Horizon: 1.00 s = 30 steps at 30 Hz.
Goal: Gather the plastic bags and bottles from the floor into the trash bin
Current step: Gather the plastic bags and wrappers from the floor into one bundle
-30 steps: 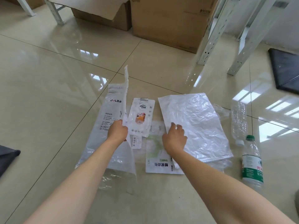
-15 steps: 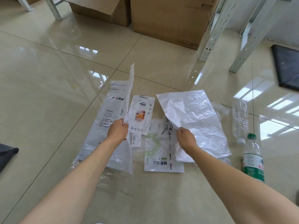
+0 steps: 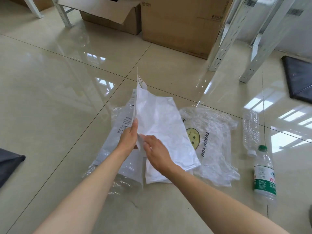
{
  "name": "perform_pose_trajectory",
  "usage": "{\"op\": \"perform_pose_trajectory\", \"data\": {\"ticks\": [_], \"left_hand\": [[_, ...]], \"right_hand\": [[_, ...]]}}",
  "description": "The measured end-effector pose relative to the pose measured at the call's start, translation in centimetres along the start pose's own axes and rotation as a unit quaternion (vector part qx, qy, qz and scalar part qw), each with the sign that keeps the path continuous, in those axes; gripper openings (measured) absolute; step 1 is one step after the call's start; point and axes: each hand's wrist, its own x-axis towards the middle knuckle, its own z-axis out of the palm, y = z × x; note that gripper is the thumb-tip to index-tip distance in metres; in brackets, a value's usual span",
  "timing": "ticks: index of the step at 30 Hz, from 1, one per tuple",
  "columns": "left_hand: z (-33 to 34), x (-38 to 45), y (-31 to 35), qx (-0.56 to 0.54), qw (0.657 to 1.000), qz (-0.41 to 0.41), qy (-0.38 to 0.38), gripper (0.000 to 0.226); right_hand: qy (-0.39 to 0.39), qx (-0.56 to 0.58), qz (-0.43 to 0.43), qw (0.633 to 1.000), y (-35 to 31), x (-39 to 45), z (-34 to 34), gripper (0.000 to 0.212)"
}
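- Landmark: white plastic bag (image 3: 162, 125), mid-floor, partly lifted off the tile floor (image 3: 50, 98).
- Left hand (image 3: 129, 137): clenched on the white bag's left edge, together with a printed clear bag (image 3: 125, 122) standing just left of it.
- Right hand (image 3: 157, 152): fingers on the white bag's near-left corner, touching it; can't tell if it is pinching or just pressing flat.
- Under the white bag's near end: more flat white packaging (image 3: 157, 176) on the floor, mostly covered.
- Left of and nearer than the white bag: crumpled clear film (image 3: 121, 183) lying flat under the printed bag.
- Right of the white bag, partly under it: clear bag with smiley face and "THANK YOU" print (image 3: 214, 141), flat on the floor.
- Further right of that: labelled bottle with green cap (image 3: 264, 174), on its side, looks empty; clear bottle with white cap (image 3: 250, 132), unlabelled, also on its side, empty.
- The two bottles are near each other, cap ends close.
- Far right edge: dark flat mat (image 3: 298, 78).
- Beyond the white bag: white metal rack legs (image 3: 221, 48); closed cardboard box (image 3: 182, 22); left of that an open cardboard box (image 3: 108, 16), flap folded out, contents not visible.
- Left edge, near: dark fabric item (image 3: 8, 164), can't identify.
- No bin in frame to place relative to the bag.
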Motion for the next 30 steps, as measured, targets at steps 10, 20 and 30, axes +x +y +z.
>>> {"op": "perform_pose_trajectory", "data": {"ticks": [10,20,30], "left_hand": [[-4.2,0.7,-2.1,0.206,0.961,0.033,0.182,0.024],[-5.4,0.3,-1.7,0.353,0.903,0.015,0.245,0.034],[-4.6,-0.1,-1.2,0.225,0.955,0.037,0.189,0.037]], "right_hand": [[0.178,-0.061,0.201,0.961,5.3,0.5,-2.0,0.038],[0.068,-0.272,0.277,0.919,10.1,0.7,-2.6,0.054],[0.276,0.095,0.148,0.945,6.1,1.3,-4.2,0.029]]}}
